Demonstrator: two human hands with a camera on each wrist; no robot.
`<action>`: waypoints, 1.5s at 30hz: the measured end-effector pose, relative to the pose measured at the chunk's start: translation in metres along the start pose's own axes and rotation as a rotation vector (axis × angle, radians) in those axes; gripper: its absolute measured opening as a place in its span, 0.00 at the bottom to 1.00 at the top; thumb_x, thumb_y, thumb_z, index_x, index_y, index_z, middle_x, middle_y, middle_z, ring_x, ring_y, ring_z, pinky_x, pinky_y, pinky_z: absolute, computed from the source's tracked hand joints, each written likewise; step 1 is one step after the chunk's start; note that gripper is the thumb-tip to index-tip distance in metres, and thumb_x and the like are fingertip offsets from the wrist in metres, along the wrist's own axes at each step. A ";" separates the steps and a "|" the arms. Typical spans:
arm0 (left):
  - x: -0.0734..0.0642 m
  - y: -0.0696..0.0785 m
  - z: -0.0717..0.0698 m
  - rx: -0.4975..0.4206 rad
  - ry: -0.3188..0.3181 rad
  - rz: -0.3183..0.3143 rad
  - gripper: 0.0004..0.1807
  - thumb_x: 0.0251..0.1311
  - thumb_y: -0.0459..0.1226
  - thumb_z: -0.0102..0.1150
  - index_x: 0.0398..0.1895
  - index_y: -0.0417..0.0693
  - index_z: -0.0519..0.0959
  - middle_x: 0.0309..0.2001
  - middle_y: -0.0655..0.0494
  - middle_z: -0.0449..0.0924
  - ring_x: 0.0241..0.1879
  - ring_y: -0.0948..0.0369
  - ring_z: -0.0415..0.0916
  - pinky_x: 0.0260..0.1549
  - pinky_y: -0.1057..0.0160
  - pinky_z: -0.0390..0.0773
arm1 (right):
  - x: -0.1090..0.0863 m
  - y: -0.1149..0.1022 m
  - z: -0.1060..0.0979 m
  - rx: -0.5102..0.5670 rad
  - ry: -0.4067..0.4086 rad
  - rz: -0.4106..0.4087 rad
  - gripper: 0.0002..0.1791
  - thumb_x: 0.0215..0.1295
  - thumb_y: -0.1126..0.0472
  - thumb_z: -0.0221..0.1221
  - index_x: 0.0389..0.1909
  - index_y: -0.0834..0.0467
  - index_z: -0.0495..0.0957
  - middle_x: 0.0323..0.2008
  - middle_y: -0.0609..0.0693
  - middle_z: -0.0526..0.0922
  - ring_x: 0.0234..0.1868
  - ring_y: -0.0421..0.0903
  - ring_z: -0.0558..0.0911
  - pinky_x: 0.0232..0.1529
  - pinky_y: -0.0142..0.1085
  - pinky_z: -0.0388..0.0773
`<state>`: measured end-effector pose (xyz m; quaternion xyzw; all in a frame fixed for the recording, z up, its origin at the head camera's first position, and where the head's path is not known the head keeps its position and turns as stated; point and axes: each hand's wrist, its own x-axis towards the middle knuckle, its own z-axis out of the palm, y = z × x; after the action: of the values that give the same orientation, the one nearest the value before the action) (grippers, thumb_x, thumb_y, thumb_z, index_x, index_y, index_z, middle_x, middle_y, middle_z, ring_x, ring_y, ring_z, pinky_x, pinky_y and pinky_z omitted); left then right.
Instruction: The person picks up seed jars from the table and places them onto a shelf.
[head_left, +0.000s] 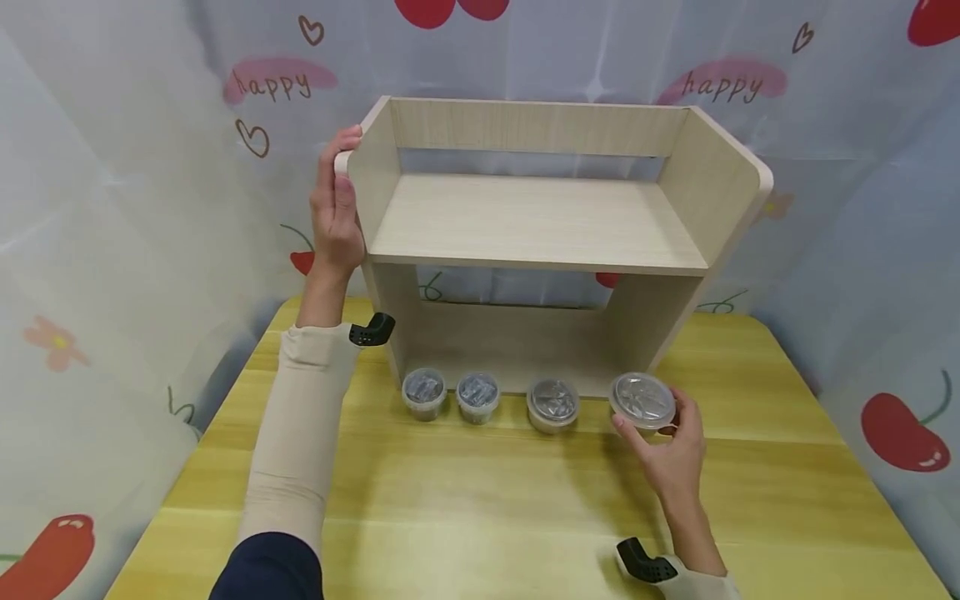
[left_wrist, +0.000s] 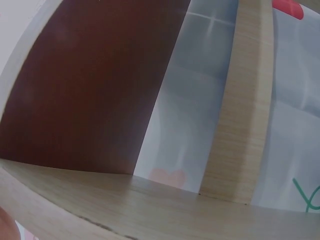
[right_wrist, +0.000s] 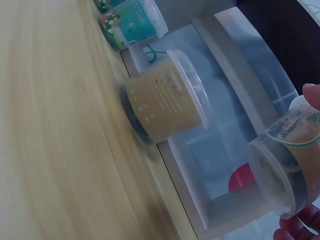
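A pale wooden two-tier shelf (head_left: 536,218) stands on the table. My left hand (head_left: 336,204) grips the upper front edge of its left side panel; only a sliver of that hand shows in the left wrist view. In my right hand (head_left: 677,450) is a clear lidded plastic tub (head_left: 642,400), pinched between thumb and fingers near the shelf's lower right corner. The right wrist view shows this tub (right_wrist: 272,172) tilted and lifted off the table. Three more lidded tubs, the left one (head_left: 423,393), the middle one (head_left: 477,396) and the right one (head_left: 553,405), stand along the shelf's front.
The yellow wood-grain table (head_left: 480,500) extends in front of the tubs. A patterned curtain (head_left: 540,50) hangs behind the shelf and on both sides. The shelf's lower compartment (head_left: 517,342) faces the tubs, with a gap in its back.
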<state>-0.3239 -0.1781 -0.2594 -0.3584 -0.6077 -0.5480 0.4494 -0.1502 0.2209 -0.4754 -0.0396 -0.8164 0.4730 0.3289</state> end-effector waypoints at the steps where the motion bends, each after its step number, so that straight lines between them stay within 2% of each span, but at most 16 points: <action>1: -0.001 0.000 0.000 -0.002 0.002 -0.005 0.22 0.61 0.26 0.31 0.57 0.23 0.62 0.63 0.34 0.67 0.66 0.54 0.63 0.64 0.54 0.64 | -0.001 0.000 0.000 -0.002 0.002 -0.001 0.46 0.38 0.64 0.76 0.62 0.70 0.68 0.46 0.56 0.77 0.41 0.35 0.71 0.37 0.28 0.68; 8: -0.001 0.000 0.001 0.000 0.006 -0.012 0.22 0.61 0.26 0.31 0.58 0.23 0.62 0.63 0.34 0.67 0.66 0.54 0.63 0.63 0.54 0.64 | -0.001 0.000 -0.001 -0.009 0.004 -0.011 0.46 0.38 0.63 0.76 0.62 0.71 0.68 0.46 0.58 0.76 0.41 0.35 0.70 0.37 0.30 0.67; 14: -0.001 -0.003 0.003 -0.005 0.008 -0.014 0.22 0.61 0.26 0.32 0.57 0.23 0.63 0.63 0.35 0.67 0.66 0.54 0.63 0.63 0.55 0.65 | 0.001 -0.005 -0.003 0.012 0.023 -0.020 0.45 0.38 0.64 0.76 0.61 0.71 0.68 0.46 0.53 0.76 0.41 0.35 0.71 0.37 0.27 0.67; 22: -0.001 -0.004 0.003 -0.001 0.007 -0.012 0.22 0.62 0.26 0.32 0.57 0.23 0.63 0.63 0.34 0.67 0.66 0.55 0.63 0.63 0.54 0.65 | 0.003 -0.009 -0.004 0.034 0.040 -0.045 0.45 0.39 0.64 0.75 0.62 0.70 0.69 0.46 0.46 0.75 0.42 0.36 0.70 0.37 0.27 0.65; 30: -0.001 0.001 0.004 0.012 0.011 -0.009 0.21 0.62 0.25 0.31 0.57 0.22 0.63 0.63 0.33 0.67 0.66 0.55 0.63 0.64 0.54 0.63 | 0.004 -0.011 -0.003 0.044 0.063 -0.076 0.44 0.39 0.64 0.75 0.61 0.72 0.68 0.46 0.42 0.73 0.41 0.35 0.69 0.36 0.28 0.64; 37: -0.002 -0.001 0.002 0.010 0.007 -0.015 0.21 0.62 0.26 0.32 0.57 0.23 0.62 0.63 0.34 0.67 0.66 0.55 0.63 0.64 0.53 0.64 | 0.003 -0.012 -0.004 0.057 0.077 -0.081 0.44 0.39 0.64 0.74 0.61 0.71 0.68 0.47 0.39 0.72 0.41 0.36 0.69 0.36 0.28 0.63; 45: -0.004 -0.005 0.000 -0.008 0.012 -0.026 0.21 0.62 0.26 0.32 0.57 0.23 0.62 0.63 0.36 0.67 0.66 0.54 0.63 0.63 0.52 0.66 | 0.003 -0.014 -0.005 0.074 0.108 -0.113 0.44 0.38 0.64 0.73 0.62 0.69 0.70 0.48 0.40 0.72 0.41 0.36 0.68 0.37 0.28 0.62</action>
<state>-0.3274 -0.1784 -0.2649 -0.3489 -0.6074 -0.5584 0.4443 -0.1465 0.2179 -0.4610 -0.0070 -0.7805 0.4806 0.3998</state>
